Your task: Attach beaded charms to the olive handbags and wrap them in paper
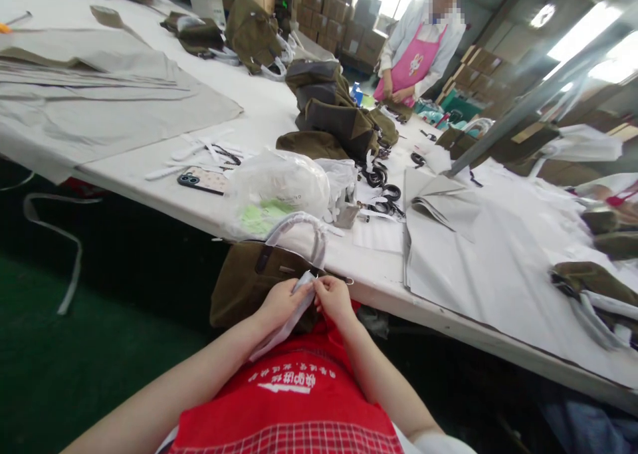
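An olive-brown handbag (239, 284) leans at the table's front edge, against my red apron. One of its handles, wrapped in white film (304, 225), arches up over the bag's top. My left hand (282, 301) is closed on a second pale wrapped strap (294, 318), which runs down toward the apron. Right beside it, my right hand (333, 298) pinches at the strap's upper end, fingertips nearly touching those of my left hand. What exactly lies between the right fingertips is too small to tell.
Behind the bag lie clear plastic bags (279, 185), a phone (202, 180) and black straps (376, 175). Brown bags (339, 118) are piled farther back. Grey sheets (488, 241) cover the right side. A person in a pink apron (416, 62) stands across the table.
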`<state>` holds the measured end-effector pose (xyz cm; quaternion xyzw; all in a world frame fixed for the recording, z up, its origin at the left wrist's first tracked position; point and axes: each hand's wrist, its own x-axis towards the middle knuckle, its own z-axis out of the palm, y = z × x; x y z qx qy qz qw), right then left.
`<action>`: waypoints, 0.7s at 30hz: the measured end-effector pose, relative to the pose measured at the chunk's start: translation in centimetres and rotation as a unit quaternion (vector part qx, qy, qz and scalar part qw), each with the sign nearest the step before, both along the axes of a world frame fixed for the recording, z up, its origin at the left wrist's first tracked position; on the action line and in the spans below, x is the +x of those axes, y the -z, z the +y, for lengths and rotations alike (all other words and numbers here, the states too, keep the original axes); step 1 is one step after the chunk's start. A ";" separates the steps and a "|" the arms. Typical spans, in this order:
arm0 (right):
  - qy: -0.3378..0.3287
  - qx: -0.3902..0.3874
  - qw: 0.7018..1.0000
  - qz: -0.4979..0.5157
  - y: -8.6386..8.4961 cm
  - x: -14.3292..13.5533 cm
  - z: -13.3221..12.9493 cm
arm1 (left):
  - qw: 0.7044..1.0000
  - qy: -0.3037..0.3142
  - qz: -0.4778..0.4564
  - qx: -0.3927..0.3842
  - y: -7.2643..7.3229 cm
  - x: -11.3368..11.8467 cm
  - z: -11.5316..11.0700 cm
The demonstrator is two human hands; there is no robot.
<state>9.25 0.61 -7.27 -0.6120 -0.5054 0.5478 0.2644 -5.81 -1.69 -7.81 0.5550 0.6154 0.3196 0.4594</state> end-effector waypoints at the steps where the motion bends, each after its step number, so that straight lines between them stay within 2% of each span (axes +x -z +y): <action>1: 0.006 0.003 1.000 0.000 0.1 -0.3 -0.1 | 1.000 0.001 -0.009 0.006 0.0 -0.1 -0.1; 3: 0.007 -0.002 1.000 -0.003 0.2 -0.5 -0.2 | 1.000 0.003 -0.027 0.008 0.0 -0.3 -0.1; 5: -0.036 -0.016 0.999 -0.016 -0.4 -0.2 0.2 | 0.999 0.007 -0.033 -0.007 0.2 -0.5 0.0; 7: -0.077 0.013 0.995 -0.057 -1.8 0.9 1.4 | 0.999 0.008 -0.032 -0.023 0.6 -0.6 0.2; 8: -0.076 0.053 0.992 -0.085 -2.7 1.7 2.4 | 0.999 0.005 -0.031 -0.030 0.8 -0.7 0.3; 10: -0.015 0.176 0.974 -0.141 -4.8 3.5 5.3 | 0.999 0.001 -0.027 -0.038 1.3 -0.7 0.5; 12: 0.068 0.288 0.939 -0.176 -6.6 5.3 9.0 | 0.999 0.002 -0.022 -0.043 1.4 -0.6 0.6; 13: 0.101 0.321 0.923 -0.189 -7.1 6.0 11.1 | 0.999 0.003 -0.019 -0.043 1.4 -0.6 0.6; 14: 0.114 0.325 0.919 -0.190 -7.4 6.5 13.1 | 0.999 0.003 -0.017 -0.042 1.3 -0.5 0.6; 17: 0.107 0.287 0.938 -0.164 -7.0 6.9 18.0 | 0.999 0.000 -0.016 -0.045 0.8 -0.4 0.6; 21: 0.096 0.247 0.956 -0.123 -5.5 5.9 21.2 | 0.998 -0.007 -0.025 -0.051 0.6 -0.3 0.5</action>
